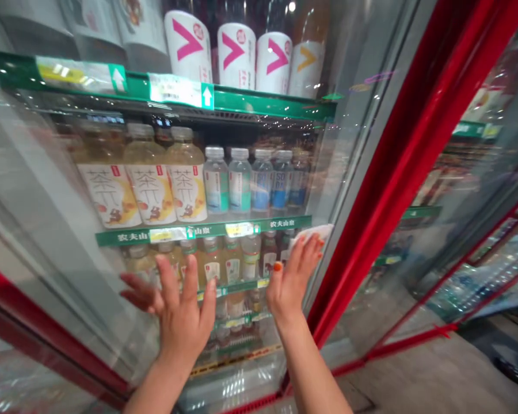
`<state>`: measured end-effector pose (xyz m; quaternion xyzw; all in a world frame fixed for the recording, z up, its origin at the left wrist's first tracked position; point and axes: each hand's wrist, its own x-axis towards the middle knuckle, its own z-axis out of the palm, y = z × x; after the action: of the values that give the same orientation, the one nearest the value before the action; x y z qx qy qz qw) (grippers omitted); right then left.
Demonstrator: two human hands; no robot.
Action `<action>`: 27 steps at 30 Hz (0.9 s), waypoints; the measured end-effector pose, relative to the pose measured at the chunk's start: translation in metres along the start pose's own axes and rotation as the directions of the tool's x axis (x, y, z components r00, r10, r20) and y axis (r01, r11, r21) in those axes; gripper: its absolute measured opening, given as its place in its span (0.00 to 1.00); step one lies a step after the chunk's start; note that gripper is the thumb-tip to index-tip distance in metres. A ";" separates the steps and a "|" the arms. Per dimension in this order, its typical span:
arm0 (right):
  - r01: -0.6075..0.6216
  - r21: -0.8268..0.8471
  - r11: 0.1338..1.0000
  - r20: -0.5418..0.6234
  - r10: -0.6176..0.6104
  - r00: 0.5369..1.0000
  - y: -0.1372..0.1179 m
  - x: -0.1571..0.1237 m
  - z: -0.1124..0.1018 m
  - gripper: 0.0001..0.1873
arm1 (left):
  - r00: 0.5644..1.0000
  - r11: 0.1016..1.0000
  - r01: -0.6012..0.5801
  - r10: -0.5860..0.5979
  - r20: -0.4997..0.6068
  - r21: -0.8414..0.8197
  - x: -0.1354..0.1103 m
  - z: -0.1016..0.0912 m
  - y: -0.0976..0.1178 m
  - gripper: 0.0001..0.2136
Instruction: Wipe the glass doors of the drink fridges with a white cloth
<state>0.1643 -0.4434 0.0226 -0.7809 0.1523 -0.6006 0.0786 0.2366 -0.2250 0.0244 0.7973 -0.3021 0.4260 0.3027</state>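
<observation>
My right hand (292, 276) is pressing a folded white cloth (324, 232) to the glass door (349, 109) of a drinks cooler, close to its right-hand red frame. The cloth pokes out past the fingertips; its exact kind is hard to make out. Orange polish shows on the nails. To the left, my left hand (179, 310) is open with its fingers spread and nothing in it, at or just before the glass. Whether it touches the pane, I cannot tell. Behind both hands are small bottles on a lower shelf.
A thick red door frame (397, 149) slants along the right, and another red frame (52, 328) is at lower left. Inside stand large tea bottles (149, 178), small bottles (239, 181) and green shelf strips (276, 105). Grey floor (397, 379) shows at lower right.
</observation>
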 end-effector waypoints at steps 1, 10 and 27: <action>0.103 -0.010 0.995 0.041 -0.103 0.994 -0.010 -0.006 0.002 0.43 | 0.999 1.000 -0.017 0.018 -0.028 0.026 -0.001 0.006 0.012 0.49; 0.053 -0.033 0.998 0.015 -0.052 0.999 0.015 -0.038 -0.012 0.44 | 0.965 0.961 -0.225 0.243 -0.101 0.158 0.036 -0.026 0.023 0.46; -0.135 0.039 0.990 0.014 0.134 0.991 -0.016 -0.017 0.002 0.46 | 0.934 0.940 -0.338 0.340 0.111 -0.040 0.046 -0.008 0.058 0.36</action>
<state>0.1643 -0.4231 0.0118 -0.7705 0.1921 -0.5925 0.1355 0.2103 -0.2658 0.0807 0.7536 -0.4565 0.4214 0.2146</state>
